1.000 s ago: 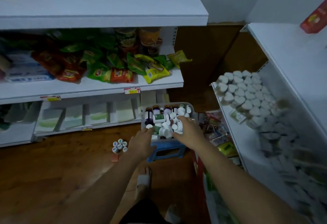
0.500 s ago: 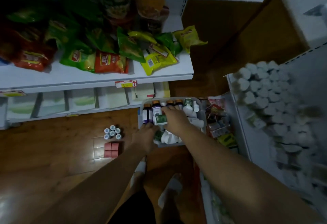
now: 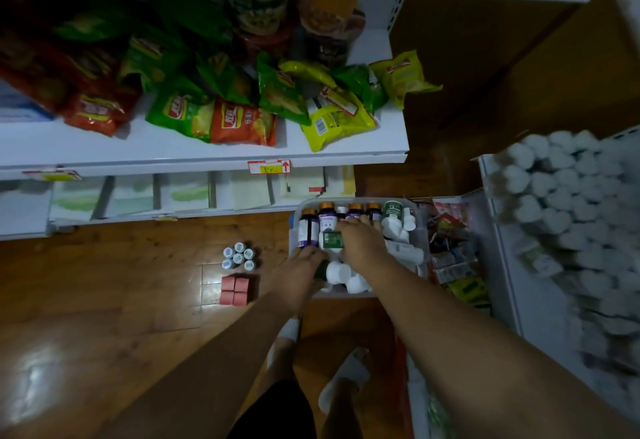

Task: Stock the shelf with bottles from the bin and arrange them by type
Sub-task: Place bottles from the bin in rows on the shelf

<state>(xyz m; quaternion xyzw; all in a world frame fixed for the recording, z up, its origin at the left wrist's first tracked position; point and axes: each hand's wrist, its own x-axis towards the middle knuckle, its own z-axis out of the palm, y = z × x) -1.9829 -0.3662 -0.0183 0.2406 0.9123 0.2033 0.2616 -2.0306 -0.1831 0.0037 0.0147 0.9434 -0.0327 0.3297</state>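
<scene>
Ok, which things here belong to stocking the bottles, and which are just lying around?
Job: bin, amber bottles, white bottles in it, shelved white bottles, left hand, right hand.
Lying about: chip bags, red boxes, packets beside the bin.

This is a small shop aisle. A white metal shelf [image 3: 173, 151] carries heaped crisp bags [image 3: 242, 123] in green, orange and yellow, and a red-and-yellow price tag [image 3: 269, 166] is fixed to its front edge. Below that shelf, flat packs [image 3: 187, 192] stand in a row. To its right, a white rack [image 3: 491, 216] holds massed white-capped bottles [image 3: 554, 189]. A wooden floor [image 3: 121, 282] lies beneath.
</scene>
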